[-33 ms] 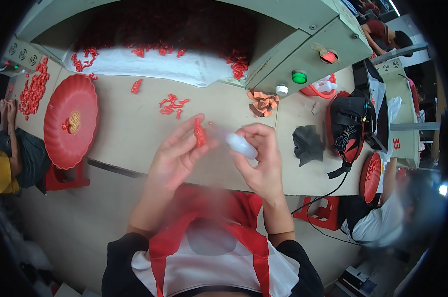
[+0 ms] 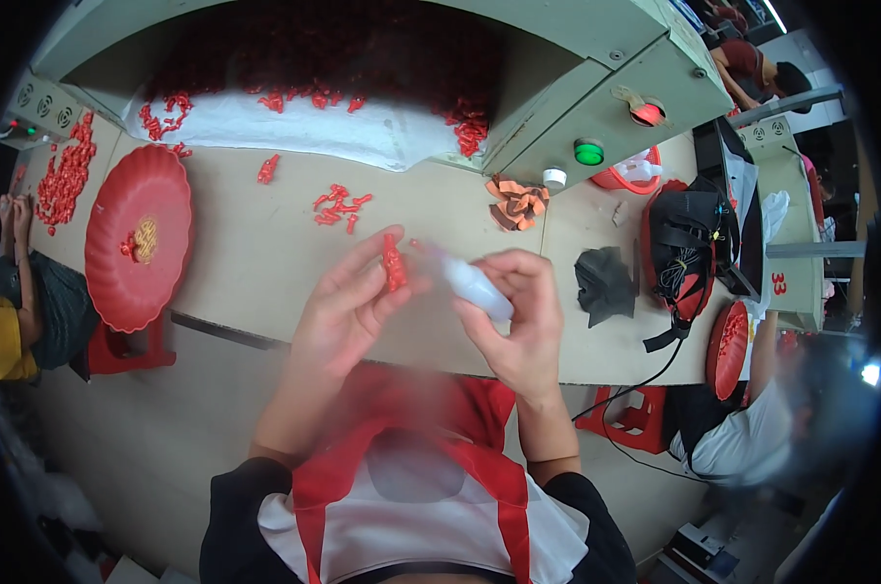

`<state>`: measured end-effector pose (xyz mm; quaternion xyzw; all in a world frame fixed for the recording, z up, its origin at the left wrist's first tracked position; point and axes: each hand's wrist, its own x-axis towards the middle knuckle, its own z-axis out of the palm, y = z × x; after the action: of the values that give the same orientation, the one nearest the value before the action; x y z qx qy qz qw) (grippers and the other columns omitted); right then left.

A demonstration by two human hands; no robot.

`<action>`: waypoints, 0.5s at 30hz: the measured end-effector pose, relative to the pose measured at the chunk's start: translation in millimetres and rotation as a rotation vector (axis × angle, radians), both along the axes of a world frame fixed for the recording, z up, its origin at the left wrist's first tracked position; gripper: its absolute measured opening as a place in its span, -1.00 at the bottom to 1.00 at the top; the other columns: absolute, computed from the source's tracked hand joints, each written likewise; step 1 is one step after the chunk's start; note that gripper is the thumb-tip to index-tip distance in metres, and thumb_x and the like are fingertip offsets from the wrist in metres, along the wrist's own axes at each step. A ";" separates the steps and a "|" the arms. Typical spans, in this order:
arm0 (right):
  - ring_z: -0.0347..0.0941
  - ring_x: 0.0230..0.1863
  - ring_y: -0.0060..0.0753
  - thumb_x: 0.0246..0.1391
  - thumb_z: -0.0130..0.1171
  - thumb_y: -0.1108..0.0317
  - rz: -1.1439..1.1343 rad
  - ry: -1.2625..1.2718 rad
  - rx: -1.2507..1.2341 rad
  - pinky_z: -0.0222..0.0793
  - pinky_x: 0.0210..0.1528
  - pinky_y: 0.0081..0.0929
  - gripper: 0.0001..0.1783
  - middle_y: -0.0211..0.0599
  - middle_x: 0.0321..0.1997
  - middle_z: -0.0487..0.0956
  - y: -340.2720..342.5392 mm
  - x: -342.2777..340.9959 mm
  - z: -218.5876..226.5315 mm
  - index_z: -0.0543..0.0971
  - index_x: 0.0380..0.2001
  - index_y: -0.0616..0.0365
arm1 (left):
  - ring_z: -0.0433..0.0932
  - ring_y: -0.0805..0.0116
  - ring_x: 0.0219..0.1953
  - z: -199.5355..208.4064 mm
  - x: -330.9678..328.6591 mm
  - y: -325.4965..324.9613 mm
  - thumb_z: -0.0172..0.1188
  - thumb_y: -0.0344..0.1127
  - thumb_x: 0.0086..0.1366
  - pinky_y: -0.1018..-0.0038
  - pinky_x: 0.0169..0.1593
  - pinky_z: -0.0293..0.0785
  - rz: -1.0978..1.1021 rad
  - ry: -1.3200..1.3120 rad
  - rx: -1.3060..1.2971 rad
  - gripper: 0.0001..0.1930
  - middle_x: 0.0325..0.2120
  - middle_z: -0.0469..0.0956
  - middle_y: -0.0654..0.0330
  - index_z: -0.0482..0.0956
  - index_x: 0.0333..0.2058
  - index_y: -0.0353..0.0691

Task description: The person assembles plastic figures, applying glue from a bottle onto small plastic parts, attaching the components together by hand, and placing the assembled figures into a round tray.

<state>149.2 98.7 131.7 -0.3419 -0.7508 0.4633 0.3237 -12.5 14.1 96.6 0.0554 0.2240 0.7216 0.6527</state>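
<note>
A small glossy red figurine [image 2: 394, 263] stands upright between the fingertips of my left hand [image 2: 348, 311]. My right hand [image 2: 518, 321] is wrapped round a whitish squeeze bottle [image 2: 477, 290], tilted so that its blurred, pinkish narrow end points up and left, towards the figurine. Bottle and figurine look apart, with a small gap between them. Beyond my hands, a loose cluster of red pieces [image 2: 339, 206] lies on the tan table [image 2: 236, 253]. One more red piece [image 2: 268, 168] rests by itself, farther left.
A red scalloped tray [image 2: 119, 263] holding small golden pieces stands at left. A pale green machine [image 2: 567, 107] spans the back, with red pieces on white cloth [image 2: 304, 131]. To the right are orange-brown scraps [image 2: 518, 204], a black cloth [image 2: 604, 284] and a black-red bag [image 2: 689, 243]. Co-workers sit on both sides.
My right hand and the bottle have shifted slightly to the right. The bottle's narrow end still points towards the figurine, and my left hand is practically unmoved.
</note>
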 end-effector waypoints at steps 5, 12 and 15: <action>0.38 -0.63 -0.51 -0.24 0.16 0.50 0.059 0.151 0.554 0.30 -0.56 -0.65 -0.64 -0.16 -0.52 0.49 -6.8 9.0 18.1 0.37 -0.28 0.36 | 0.50 0.09 -0.12 8.9 11.5 -2.2 -0.04 -0.48 0.25 0.49 -0.08 0.53 0.094 0.103 -0.023 -0.61 -0.15 0.41 -0.03 0.23 0.07 -0.36; 0.38 -0.71 -0.34 -0.38 0.21 0.48 0.040 0.134 0.471 0.32 -0.63 -0.57 -0.70 -0.29 -0.68 0.44 -15.6 4.5 24.4 0.53 -0.41 0.23 | 0.43 0.45 -0.15 22.1 14.3 -0.3 -0.04 -0.39 0.27 0.31 0.10 0.34 0.050 0.304 0.003 -0.67 -0.25 0.41 0.20 0.31 0.00 -0.35; 0.38 -0.71 -0.34 -0.37 0.21 0.48 0.039 0.140 0.460 0.32 -0.63 -0.56 -0.70 -0.29 -0.68 0.44 -16.2 6.0 22.9 0.53 -0.41 0.23 | 0.44 0.43 -0.16 23.8 16.2 0.3 -0.03 -0.40 0.27 0.30 0.10 0.34 0.057 0.316 -0.016 -0.68 -0.24 0.42 0.18 0.32 -0.01 -0.35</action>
<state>155.2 82.5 154.6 -0.2113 -0.8188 0.3088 0.4353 3.7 14.4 120.4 0.1566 0.3311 0.7204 0.5890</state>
